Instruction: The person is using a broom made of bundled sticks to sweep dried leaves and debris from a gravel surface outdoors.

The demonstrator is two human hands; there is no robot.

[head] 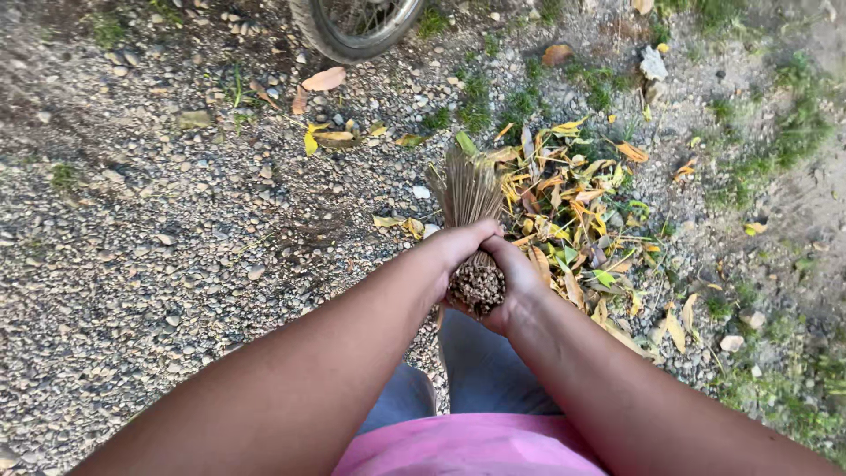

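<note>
Both hands clasp the cut end of a stick broom: the left hand wraps over the top, the right hand cups from beneath, each grip closed tight around the bundle. Its bristles point down toward a pile of yellow leaves on the gravel ground. The loose sticks could slip out of the bundle, I judge, or a hard stroke might scatter leaves toward the wheel.

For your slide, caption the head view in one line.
Both hands, left hand and right hand, grip a stick broom beside swept yellow leaves on gravel.
</note>
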